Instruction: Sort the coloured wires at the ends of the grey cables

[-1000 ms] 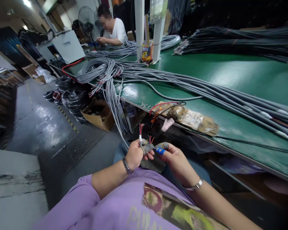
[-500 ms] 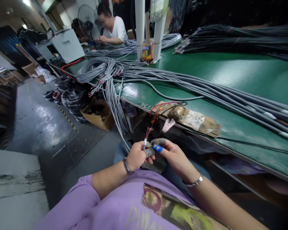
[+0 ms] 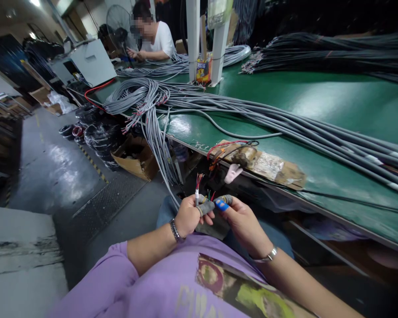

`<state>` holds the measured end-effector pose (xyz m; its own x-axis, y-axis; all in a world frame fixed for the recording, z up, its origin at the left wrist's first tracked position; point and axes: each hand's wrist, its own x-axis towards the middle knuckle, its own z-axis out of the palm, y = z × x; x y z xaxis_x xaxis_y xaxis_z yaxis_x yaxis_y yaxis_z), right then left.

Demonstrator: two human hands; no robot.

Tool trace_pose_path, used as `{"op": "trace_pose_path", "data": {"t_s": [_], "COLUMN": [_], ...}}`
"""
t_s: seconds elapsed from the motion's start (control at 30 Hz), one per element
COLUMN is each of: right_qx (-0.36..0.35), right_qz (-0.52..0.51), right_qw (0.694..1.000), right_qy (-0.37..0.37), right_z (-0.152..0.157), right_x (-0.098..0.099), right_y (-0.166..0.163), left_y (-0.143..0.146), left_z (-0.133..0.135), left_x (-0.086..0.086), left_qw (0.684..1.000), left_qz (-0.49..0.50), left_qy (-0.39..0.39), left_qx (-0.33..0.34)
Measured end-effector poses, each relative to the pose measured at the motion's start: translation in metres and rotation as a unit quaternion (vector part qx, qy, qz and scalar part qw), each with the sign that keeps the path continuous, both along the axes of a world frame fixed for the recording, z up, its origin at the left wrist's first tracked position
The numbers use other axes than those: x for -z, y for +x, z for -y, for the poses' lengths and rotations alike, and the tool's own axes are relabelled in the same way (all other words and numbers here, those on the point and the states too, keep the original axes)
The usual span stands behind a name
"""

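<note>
My left hand (image 3: 190,216) is closed on a grey cable (image 3: 197,197), whose white-banded end points up with red and other thin wires (image 3: 199,180) fanned out. Grey finger covers sit on its thumb and forefinger. Between the two hands, short green and red wires (image 3: 212,195) stick up by the left fingertips. My right hand (image 3: 240,218) is pinched beside them, with a blue cover on the thumb and a grey one on the forefinger. Whatever lies in that pinch is too small to make out.
Bundled grey cables (image 3: 245,110) run along the green table (image 3: 318,92) and hang over its edge. Taped cardboard (image 3: 268,168) and a pink clip (image 3: 232,173) sit at the near edge. A cardboard box (image 3: 135,159) stands below. Across the table sits a co-worker (image 3: 161,39).
My right hand has moved slightly right, away from the left fingertips. Green and red wires now show between the hands. The cable end in my left hand has shifted a little left.
</note>
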<state>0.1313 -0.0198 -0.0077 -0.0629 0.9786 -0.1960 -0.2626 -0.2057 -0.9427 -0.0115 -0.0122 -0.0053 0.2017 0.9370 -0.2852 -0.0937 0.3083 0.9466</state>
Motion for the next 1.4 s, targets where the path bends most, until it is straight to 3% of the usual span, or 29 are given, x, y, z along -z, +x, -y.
{"op": "trace_pose_path", "data": {"t_s": [0.17, 0.43, 0.63, 0.8, 0.93, 1.1, 1.27, 1.4], "right_qx": [0.002, -0.053, -0.008, 0.025, 0.038, 0.028, -0.024, -0.073], "right_qz": [0.031, 0.052, 0.049, -0.047, -0.12, -0.131, -0.164, -0.181], "right_qw": [0.999, 0.997, 0.999, 0.997, 0.989, 0.988, 0.979, 0.976], "right_qy": [0.011, 0.02, 0.009, -0.053, -0.072, -0.077, -0.118, -0.099], "right_z": [0.0, -0.008, -0.005, -0.006, -0.013, -0.028, -0.044, -0.053], "right_x": [-0.001, -0.008, -0.003, 0.001, 0.005, 0.01, -0.004, -0.016], "right_y": [0.001, 0.001, -0.001, 0.002, 0.013, 0.026, 0.029, 0.029], "left_y": [-0.002, -0.001, -0.001, -0.004, -0.011, -0.017, -0.009, 0.0], "left_z": [-0.001, 0.001, 0.001, -0.003, -0.011, -0.024, -0.035, -0.042], "left_x": [-0.001, -0.003, -0.002, -0.006, -0.016, -0.021, -0.021, -0.024], "left_qw": [1.0, 0.999, 0.999, 1.0, 0.996, 0.98, 0.97, 0.963], "left_qz": [-0.004, -0.033, -0.037, -0.013, 0.039, 0.08, 0.116, 0.139], "left_qy": [-0.001, -0.004, 0.007, 0.0, -0.052, -0.103, -0.107, -0.107], "left_qx": [-0.001, 0.016, 0.013, 0.01, 0.067, 0.148, 0.185, 0.204]}}
